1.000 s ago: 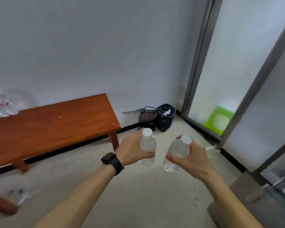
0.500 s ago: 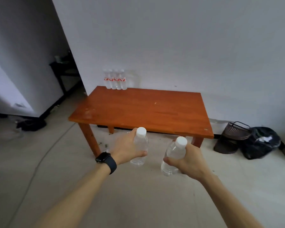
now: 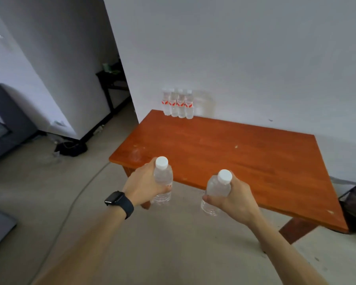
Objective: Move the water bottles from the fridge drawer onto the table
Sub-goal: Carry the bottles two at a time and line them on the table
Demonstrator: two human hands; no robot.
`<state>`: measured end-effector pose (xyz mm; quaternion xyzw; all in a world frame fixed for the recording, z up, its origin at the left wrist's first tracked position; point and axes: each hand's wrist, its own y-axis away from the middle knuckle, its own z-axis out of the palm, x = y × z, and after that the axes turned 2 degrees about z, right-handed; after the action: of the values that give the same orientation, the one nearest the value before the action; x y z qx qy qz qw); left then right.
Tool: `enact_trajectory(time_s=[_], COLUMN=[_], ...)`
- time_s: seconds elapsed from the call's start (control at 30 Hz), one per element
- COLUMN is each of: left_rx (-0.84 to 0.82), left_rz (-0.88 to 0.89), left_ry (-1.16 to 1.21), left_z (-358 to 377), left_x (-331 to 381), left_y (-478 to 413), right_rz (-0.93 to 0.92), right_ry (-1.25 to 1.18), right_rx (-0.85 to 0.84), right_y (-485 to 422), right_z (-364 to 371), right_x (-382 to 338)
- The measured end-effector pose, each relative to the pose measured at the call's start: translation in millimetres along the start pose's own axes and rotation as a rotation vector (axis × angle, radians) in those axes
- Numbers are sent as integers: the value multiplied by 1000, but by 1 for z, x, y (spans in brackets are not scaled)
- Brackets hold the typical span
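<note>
The wooden surface [image 3: 245,153] spreads from 12 to 3 o'clock, with four water bottles [image 3: 178,104] standing together at its 11 o'clock corner. My left grip [image 3: 144,187] clasps the left bottle [image 3: 163,179] and my right grip [image 3: 239,199] the right bottle [image 3: 215,189], both at its near edge.

The left hand [image 3: 144,185] and the right hand [image 3: 237,200] were bare, and the forearms [image 3: 286,249] also. The left wrist carried a smartwatch [image 3: 114,198] with a dark rectangular screen and a wide black band [image 3: 129,209].

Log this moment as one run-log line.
phase: carry | left hand: grips left bottle | right hand: grips right bottle | table: labelled bottles standing
</note>
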<state>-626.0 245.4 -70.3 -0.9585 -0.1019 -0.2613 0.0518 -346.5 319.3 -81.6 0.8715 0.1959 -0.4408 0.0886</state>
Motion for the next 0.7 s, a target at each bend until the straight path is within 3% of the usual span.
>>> enact_trajectory(time_s=[0.47,0.7], left_rx=[-46,-109], left_rz=[-73,3], left_ry=[119,127], left_z=[-23,-37], left_x=[-142,-199], left_y=[-180,-298], right_rz=[56,227], right_ry=[75,160], right_rx=[-143,-89], right_y=[-229,-327], right_z=[85,128], right_x=[-31,-56])
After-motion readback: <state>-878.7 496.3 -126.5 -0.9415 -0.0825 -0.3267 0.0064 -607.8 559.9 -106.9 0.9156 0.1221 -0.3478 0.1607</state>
